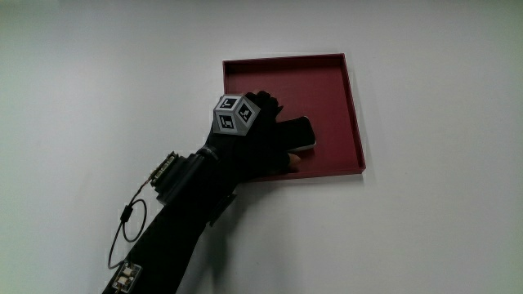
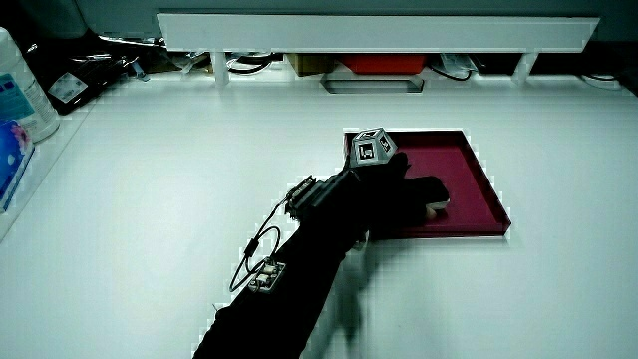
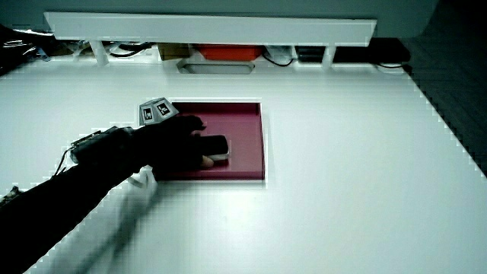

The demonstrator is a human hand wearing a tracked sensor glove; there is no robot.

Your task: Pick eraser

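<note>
The gloved hand [image 1: 255, 139] lies inside a shallow dark red tray [image 1: 331, 82] that sits on a white surface [image 1: 98, 73]. The hand has entered the tray across the corner nearest the person, and its forearm [image 1: 176, 220] runs back over the surface toward about seven o'clock from the tray in the main view. On the back of the hand sits the small patterned cube [image 1: 234, 113], its black and white faces turned upward.

The fingers [image 1: 288, 162] are curled around a dark, rounded, oblong object [image 1: 296, 133] with a pale edge, which appears to be the eraser. It lies in the part of the tray nearer to the person, roughly at five o'clock from the tray's centre in the main view, close to the tray's near wall. Whether it is lifted off the tray floor or still resting on it cannot be told. A bare fingertip shows at the glove's open end, touching the object's near side.

In both side views the hand [image 2: 394, 189] [image 3: 179, 141] covers the tray's near corner, with the object [image 2: 431, 191] [image 3: 215, 145] poking out from under the fingers. The rest of the tray floor [image 2: 464, 170] [image 3: 243, 125] shows bare red. A thin looped cable [image 1: 127, 233] and a small circuit board [image 1: 128, 276] ride along the forearm. A low pale partition [image 2: 379, 30] stands at the table's edge farthest from the person.
</note>
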